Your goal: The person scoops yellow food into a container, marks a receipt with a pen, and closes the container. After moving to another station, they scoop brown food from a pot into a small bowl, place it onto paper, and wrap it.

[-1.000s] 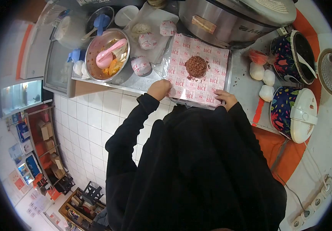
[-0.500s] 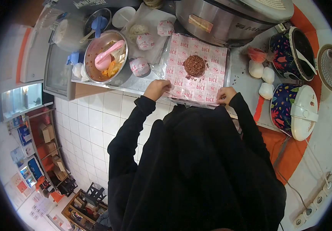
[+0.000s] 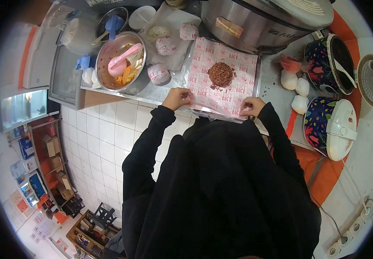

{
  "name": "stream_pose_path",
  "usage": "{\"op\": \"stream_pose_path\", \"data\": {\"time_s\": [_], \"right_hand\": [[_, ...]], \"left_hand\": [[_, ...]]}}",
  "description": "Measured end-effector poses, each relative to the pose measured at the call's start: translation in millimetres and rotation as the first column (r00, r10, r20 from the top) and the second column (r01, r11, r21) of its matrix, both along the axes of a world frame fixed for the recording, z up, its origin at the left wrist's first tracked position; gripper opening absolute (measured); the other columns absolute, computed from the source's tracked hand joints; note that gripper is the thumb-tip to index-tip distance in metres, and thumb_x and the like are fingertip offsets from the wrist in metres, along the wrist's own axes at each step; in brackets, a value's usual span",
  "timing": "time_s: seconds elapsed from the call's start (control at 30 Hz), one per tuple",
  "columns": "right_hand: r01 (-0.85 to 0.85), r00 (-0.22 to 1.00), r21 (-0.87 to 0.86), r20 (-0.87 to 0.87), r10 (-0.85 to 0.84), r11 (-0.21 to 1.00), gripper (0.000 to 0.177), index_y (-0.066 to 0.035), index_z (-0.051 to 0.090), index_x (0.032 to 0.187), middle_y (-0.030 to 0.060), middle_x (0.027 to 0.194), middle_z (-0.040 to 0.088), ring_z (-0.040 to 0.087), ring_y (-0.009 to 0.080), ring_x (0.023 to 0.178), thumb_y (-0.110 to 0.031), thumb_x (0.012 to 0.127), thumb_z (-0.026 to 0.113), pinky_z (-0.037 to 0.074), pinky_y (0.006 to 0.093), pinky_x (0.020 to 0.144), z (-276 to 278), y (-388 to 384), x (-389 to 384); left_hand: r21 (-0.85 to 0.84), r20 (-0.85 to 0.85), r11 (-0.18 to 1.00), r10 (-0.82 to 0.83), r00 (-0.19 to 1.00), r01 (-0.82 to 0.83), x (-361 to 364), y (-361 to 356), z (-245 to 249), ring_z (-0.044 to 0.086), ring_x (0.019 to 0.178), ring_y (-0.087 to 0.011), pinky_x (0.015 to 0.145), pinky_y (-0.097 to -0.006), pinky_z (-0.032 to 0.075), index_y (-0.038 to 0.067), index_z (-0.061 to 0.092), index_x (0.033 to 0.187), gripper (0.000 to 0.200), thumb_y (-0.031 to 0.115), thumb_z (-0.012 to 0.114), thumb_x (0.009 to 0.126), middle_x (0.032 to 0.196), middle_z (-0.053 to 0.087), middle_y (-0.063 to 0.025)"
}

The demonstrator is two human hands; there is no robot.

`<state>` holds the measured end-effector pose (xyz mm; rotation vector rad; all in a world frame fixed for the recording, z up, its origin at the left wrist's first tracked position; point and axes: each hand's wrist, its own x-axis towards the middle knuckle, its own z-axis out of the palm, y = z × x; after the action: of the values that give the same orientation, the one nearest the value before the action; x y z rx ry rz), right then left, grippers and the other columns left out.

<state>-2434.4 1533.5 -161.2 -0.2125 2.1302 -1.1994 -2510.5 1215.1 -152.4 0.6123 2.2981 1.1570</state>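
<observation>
A round mound of reddish-brown rice (image 3: 221, 74) rests on red-printed wrapping paper (image 3: 243, 71) spread on the metal counter, with loose grains around it. My left hand (image 3: 178, 98) pinches the paper's near left corner. At the near right corner, the fingers of my right hand (image 3: 252, 106) are closed on the paper's edge. Clear plastic shows along the sheet's near and left edges. To the left sit several wrapped balls, among them one wrapped rice ball (image 3: 158, 73) close to my left hand.
A steel bowl (image 3: 101, 69) of food with a pink spoon (image 3: 124, 60) stands at left. Behind the paper is a large rice cooker (image 3: 255, 28). Two patterned pots (image 3: 318, 64) and white wrapped bundles (image 3: 299, 104) are on the right.
My right hand has shifted slightly left along the paper's near edge. The left hand stays at its corner. The view has moved a little.
</observation>
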Motion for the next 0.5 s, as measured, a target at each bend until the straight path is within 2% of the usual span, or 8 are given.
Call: {"op": "stream_pose_path", "data": {"time_s": [0.07, 0.13, 0.17, 0.23, 0.3, 0.37, 0.43, 0.5], "right_hand": [[-0.019, 0.996, 0.034, -0.091, 0.022, 0.999, 0.03, -0.005, 0.056, 0.074, 0.0068, 0.07, 0.052, 0.052, 0.0198, 0.067, -0.024, 0.055, 0.069, 0.042, 0.0279, 0.059, 5.2, -17.9, 0.6], [0.144, 0.828, -0.031, -0.544, -0.137, 0.989, 0.04, -0.007, 0.054, 0.081, 0.0085, 0.082, 0.049, 0.049, 0.0219, 0.079, -0.028, 0.051, 0.07, 0.038, 0.0307, 0.068, -0.8, -38.6, 6.6], [0.144, 0.826, -0.031, -0.546, -0.137, 0.989, 0.04, -0.007, 0.054, 0.081, 0.0085, 0.082, 0.049, 0.049, 0.0219, 0.079, -0.028, 0.051, 0.07, 0.038, 0.0307, 0.068, 4.1, -49.2, 7.3], [0.283, 0.752, 0.249, -0.658, -0.053, 0.926, 0.039, -0.01, 0.054, 0.084, 0.0094, 0.09, 0.045, 0.046, 0.0227, 0.087, -0.023, 0.051, 0.069, 0.033, 0.034, 0.074, 14.0, -64.3, 7.4], [0.375, 0.698, 0.276, -0.713, -0.073, 0.885, 0.035, -0.011, 0.055, 0.085, 0.0063, 0.086, 0.048, 0.046, 0.0212, 0.083, -0.015, 0.051, 0.065, 0.032, 0.0356, 0.074, -0.6, -60.2, 8.0], [0.488, 0.694, 0.364, -0.713, -0.099, 0.793, 0.029, -0.012, 0.057, 0.081, 0.0026, 0.077, 0.05, 0.047, 0.0207, 0.079, -0.006, 0.053, 0.059, 0.033, 0.0349, 0.07, -8.6, -40.1, 9.3], [0.503, 0.66, 0.277, -0.735, -0.157, 0.819, 0.026, -0.012, 0.058, 0.077, 0.0015, 0.073, 0.05, 0.047, 0.0205, 0.078, -0.004, 0.052, 0.057, 0.033, 0.0339, 0.068, -11.9, -19.8, 7.6], [0.519, 0.623, 0.192, -0.752, -0.215, 0.833, 0.024, -0.013, 0.059, 0.073, 0.0005, 0.069, 0.05, 0.047, 0.0204, 0.076, -0.002, 0.052, 0.055, 0.034, 0.033, 0.067, -15.1, -6.8, 8.2]], "left_hand": [[-0.023, 0.021, 0.999, 0.025, 0.999, -0.025, 0.0, 2.3, -0.2, 0.054, 0.055, -0.0182, 0.054, -0.0265, 0.042, 0.002, 0.057, 0.069, 0.015, 0.005, 0.063, 0.056, 0.061, 0.056, -0.0094], [-0.045, 0.039, 0.998, 0.049, 0.998, -0.048, 1.1, 7.0, 1.9, 0.054, 0.055, -0.0195, 0.054, -0.0274, 0.042, 0.001, 0.057, 0.069, 0.014, 0.005, 0.062, 0.057, 0.061, 0.056, -0.0099], [0.01, -0.049, 0.998, 0.065, 0.997, -0.065, 2.6, 9.8, 6.6, 0.053, 0.057, -0.0212, 0.056, -0.0286, 0.041, 0.001, 0.056, 0.07, 0.014, 0.006, 0.061, 0.058, 0.062, 0.055, -0.0104], [0.066, -0.138, 0.995, 0.083, 0.987, -0.075, 4.2, 15.3, 15.4, 0.053, 0.059, -0.023, 0.059, -0.0297, 0.041, 0.001, 0.056, 0.07, 0.013, 0.008, 0.061, 0.06, 0.062, 0.054, -0.0109], [0.148, -0.341, 0.974, 0.212, 0.916, -0.17, 5.3, 20.2, 21.7, 0.051, 0.069, -0.026, 0.063, -0.0308, 0.039, 0.001, 0.054, 0.076, 0.018, 0.01, 0.061, 0.061, 0.07, 0.053, -0.0125], [0.136, -0.369, 0.973, 0.224, 0.902, -0.186, 8.3, 23.0, 20.4, 0.05, 0.073, -0.0257, 0.065, -0.0314, 0.038, 0.002, 0.053, 0.078, 0.021, 0.011, 0.061, 0.061, 0.074, 0.052, -0.012], [0.126, -0.396, 0.971, 0.235, 0.888, -0.201, 13.8, 28.9, 24.8, 0.049, 0.078, -0.0255, 0.067, -0.032, 0.037, 0.003, 0.052, 0.08, 0.023, 0.012, 0.061, 0.061, 0.077, 0.052, -0.0114], [0.061, -0.686, 0.99, 0.132, 0.716, -0.124, 19.2, 40.1, 35.4, 0.047, 0.08, -0.0242, 0.07, -0.0339, 0.035, 0.005, 0.051, 0.08, 0.021, 0.008, 0.059, 0.06, 0.08, 0.052, -0.0088]]}}
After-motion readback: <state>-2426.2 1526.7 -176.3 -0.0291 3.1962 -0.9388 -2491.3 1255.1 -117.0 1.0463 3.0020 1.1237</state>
